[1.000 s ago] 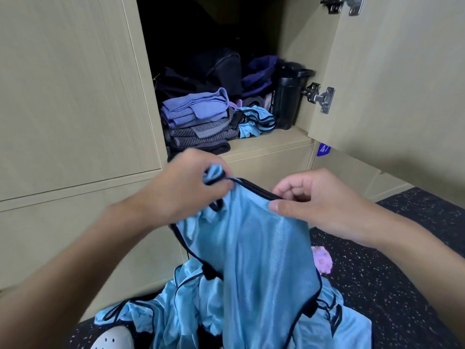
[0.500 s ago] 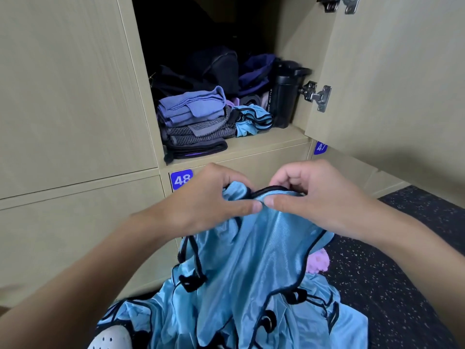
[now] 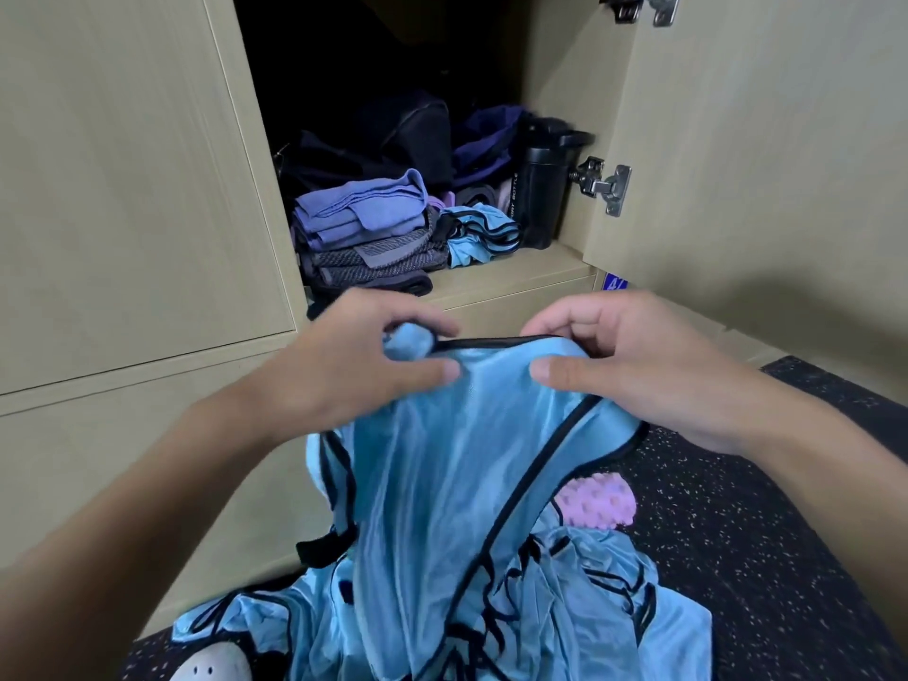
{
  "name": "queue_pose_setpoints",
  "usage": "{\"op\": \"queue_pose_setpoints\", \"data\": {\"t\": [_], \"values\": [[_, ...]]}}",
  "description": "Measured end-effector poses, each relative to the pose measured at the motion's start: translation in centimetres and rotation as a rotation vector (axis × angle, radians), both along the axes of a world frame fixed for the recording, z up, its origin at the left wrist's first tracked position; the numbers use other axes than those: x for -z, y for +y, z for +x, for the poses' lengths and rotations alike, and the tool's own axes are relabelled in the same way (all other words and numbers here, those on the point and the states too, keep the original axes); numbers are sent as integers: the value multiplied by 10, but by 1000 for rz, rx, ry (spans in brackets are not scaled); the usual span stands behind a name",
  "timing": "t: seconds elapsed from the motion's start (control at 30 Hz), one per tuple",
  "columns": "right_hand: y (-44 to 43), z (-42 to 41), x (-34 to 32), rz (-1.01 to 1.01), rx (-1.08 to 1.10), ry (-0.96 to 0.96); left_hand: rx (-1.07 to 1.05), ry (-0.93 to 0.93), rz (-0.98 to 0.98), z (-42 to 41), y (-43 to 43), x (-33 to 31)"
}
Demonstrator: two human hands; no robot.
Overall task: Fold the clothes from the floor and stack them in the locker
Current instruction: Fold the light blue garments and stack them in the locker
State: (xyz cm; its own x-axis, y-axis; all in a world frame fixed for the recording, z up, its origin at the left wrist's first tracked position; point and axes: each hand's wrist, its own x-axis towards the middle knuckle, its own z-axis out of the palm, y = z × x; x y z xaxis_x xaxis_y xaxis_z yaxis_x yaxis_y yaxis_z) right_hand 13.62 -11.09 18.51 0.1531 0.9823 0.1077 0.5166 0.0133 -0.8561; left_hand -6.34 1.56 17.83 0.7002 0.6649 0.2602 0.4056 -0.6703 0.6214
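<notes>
Open locker (image 3: 530,267), door (image 3: 761,164) swung to the right, speckled floor (image 3: 786,533) below. Loose heap of light-blue, black-trimmed bibs (image 3: 638,621) on the floor, straps tangled: risk of dragging a neighbour up by a snagged strap on any further lift. One bib (image 3: 457,459) raised from the heap in front of the locker, lower part hanging into the heap. Slippery-looking fabric: probable slide out of the crease during folding, plus an uneven fold from the wad bunched at the left. Close together at the top hem, left hand (image 3: 344,371) and right hand (image 3: 653,376), fingers (image 3: 555,326) curled, pinching the black trim against the thumbs. Several-layer folded stack (image 3: 363,238) at the shelf's left, a crumpled blue piece beside it: possible toppling under one more slick layer. Upright black sport bottle (image 3: 540,189) at the shelf's right, open to a knock from a reaching arm. Small pink spiked ball (image 3: 597,503) just beside the heap, liable to roll on a tug of the cloth.
</notes>
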Motion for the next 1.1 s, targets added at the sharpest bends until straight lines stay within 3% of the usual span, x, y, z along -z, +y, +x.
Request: {"op": "queue_pose_setpoints", "data": {"t": [0.17,0.47,0.6,0.83,1.1], "values": [[2,-12,-1,32,-104,-13,284,-89,-319,20,-22,9],[-1,2,0,-98,10,-51,85,-232,-336,14,-7,9],[-2,3,-3,-26,137,-150,9,-231,-270,11,-4,9],[-3,-7,-5,187,33,-26,130,-254,-457,18,-18,7],[-3,-1,-4,134,103,47,54,-412,-518,19,-20,4]]}}
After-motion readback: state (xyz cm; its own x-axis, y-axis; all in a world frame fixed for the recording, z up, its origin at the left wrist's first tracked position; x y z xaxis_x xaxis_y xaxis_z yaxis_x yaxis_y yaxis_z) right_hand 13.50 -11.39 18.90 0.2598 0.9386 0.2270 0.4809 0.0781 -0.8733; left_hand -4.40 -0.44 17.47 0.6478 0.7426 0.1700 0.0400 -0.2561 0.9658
